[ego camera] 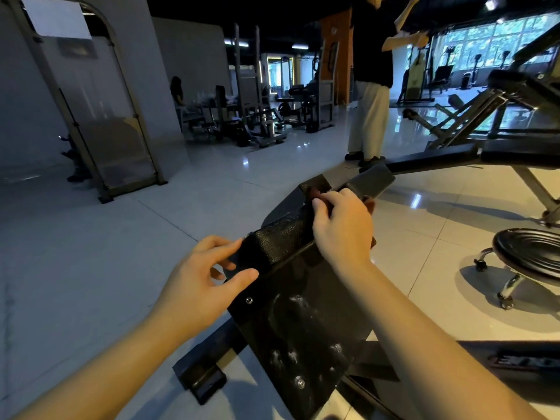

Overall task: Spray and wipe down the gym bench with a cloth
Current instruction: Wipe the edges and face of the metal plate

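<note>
The head view looks down on a black gym bench that runs from the bottom of the frame up toward the middle, standing on a pale tiled floor. Its grained pad lies just above a flat metal plate marked with whitish smears and two screws.

The left hand holds the near left corner of the pad; the forefinger lies on top of the corner, the thumb presses against the edge below it, and the other fingers are curled underneath. The right hand rests on the far end of the pad with its fingers curled over a reddish-brown cloth; the cloth is bunched under the palm and pressed to the bench, with bits of it showing past the fingertips and along the right side of the hand. Both forearms reach in from the bottom edge.

To the right, a round black stool on chrome legs stands apart from the bench; behind it is another padded bench frame. A person in a dark top and light trousers stands just beyond the far end of the bench, arms raised. Weight machines fill the dim back of the room, and windows glow at the upper right.
</note>
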`<state>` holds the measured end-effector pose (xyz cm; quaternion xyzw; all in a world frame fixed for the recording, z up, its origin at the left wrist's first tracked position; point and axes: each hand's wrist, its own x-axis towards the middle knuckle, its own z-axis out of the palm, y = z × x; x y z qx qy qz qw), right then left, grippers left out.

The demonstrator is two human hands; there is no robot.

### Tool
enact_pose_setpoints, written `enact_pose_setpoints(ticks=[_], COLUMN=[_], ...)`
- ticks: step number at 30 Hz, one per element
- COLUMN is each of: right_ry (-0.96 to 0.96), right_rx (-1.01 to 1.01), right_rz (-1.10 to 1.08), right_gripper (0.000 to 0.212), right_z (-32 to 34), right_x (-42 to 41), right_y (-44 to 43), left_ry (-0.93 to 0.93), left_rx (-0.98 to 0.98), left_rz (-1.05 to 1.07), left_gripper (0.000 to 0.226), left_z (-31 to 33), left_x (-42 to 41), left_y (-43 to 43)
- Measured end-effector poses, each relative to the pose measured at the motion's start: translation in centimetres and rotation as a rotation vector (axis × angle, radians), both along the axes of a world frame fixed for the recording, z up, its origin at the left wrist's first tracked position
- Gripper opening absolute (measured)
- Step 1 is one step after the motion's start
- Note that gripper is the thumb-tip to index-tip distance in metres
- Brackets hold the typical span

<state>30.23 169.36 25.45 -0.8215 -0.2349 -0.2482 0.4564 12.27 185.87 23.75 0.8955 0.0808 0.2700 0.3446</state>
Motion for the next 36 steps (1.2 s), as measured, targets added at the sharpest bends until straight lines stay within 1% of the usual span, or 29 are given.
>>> enact_pose_setpoints(ticks=[2,4,6,7,9,12,13,15,18,20,22,24,25,26,29,31,32,34,35,36], right_ry=[-0.071,-0.183,-0.274,-0.304,-0.274,-0.086,-0.047,-0.032,-0.090,-0.120,-0.172,-0.173,-0.139,-0.089,0.071,0.255,0.365,0.555,0.611,0.637], right_rx=[-0.038,-0.054,-0.095,-0.116,-0.093,0.003,0.020,0.035,0.016,0.010,-0.022,-0.096,-0.110,-0.081,0.132,0.258,0.328,0.471,0.523,0.555], right_rz=[0.148,0.286,0.375,0.367,0.248,0.033,0.005,0.020,0.110,0.207,0.362,0.530,0.567,0.563,0.486,0.508,0.523,0.552,0.570,0.588], right_gripper=[0.019,0.019,0.023,0.025,0.026,0.024,0.024,0.023,0.025,0.023,0.019,0.019,0.019,0.019,0.017,0.016,0.017,0.021,0.022,0.020], right_z=[0.3,-0.2,-0.8,-0.8,-0.9,-0.9,-1.0,-0.9,-1.0,-1.2,-1.3,-1.7,-1.9,-2.1,-1.3,0.4,1.3,2.7,3.0,3.3], right_x=[-3.3,-6.1,-6.5,-5.7,-2.6,1.5,1.8,0.9,-2.6,-5.0,-7.2,-9.1,-9.6,-9.7,-8.9,-7.8,-7.2,-6.6,-6.3,-6.0], right_y=[0.9,0.9,0.3,0.1,-0.4,-1.5,-1.5,-1.0,0.0,-0.2,-0.6,-0.6,-0.5,-0.4,-1.0,-2.2,-2.8,-3.6,-3.8,-3.9], left_ry=[0.004,0.007,0.002,-0.001,0.001,0.027,0.034,0.040,0.040,0.034,0.021,-0.004,-0.012,-0.010,0.048,0.033,-0.005,-0.091,-0.109,-0.106], left_rx=[-0.007,0.006,0.028,0.036,0.034,0.032,0.038,0.049,0.045,0.034,0.027,0.021,0.025,0.040,0.100,0.099,0.065,-0.067,-0.140,-0.198], left_rz=[-0.012,-0.024,-0.029,-0.031,-0.031,-0.018,-0.015,-0.015,-0.014,-0.016,-0.032,-0.055,-0.061,-0.059,-0.037,0.000,0.022,0.056,0.049,0.025], left_gripper=[0.061,0.055,0.052,0.051,0.051,0.062,0.063,0.061,0.059,0.056,0.049,0.045,0.048,0.050,0.051,0.045,0.038,0.017,0.014,0.022], left_z=[0.1,0.0,0.0,0.0,-0.1,-0.2,-0.2,-0.2,-0.2,-0.2,-0.1,0.1,0.2,0.2,0.2,0.4,0.7,1.7,2.2,2.7], left_x=[0.0,0.0,0.0,0.0,0.0,-0.1,-0.2,-0.2,-0.1,-0.1,0.0,0.0,0.1,0.2,-0.4,-0.8,-1.0,-1.2,-1.1,-1.1], left_y=[0.1,0.1,0.1,0.1,0.2,0.3,0.3,0.3,0.4,0.4,0.5,0.5,0.5,0.6,1.0,1.0,0.6,-0.6,-1.4,-2.3])
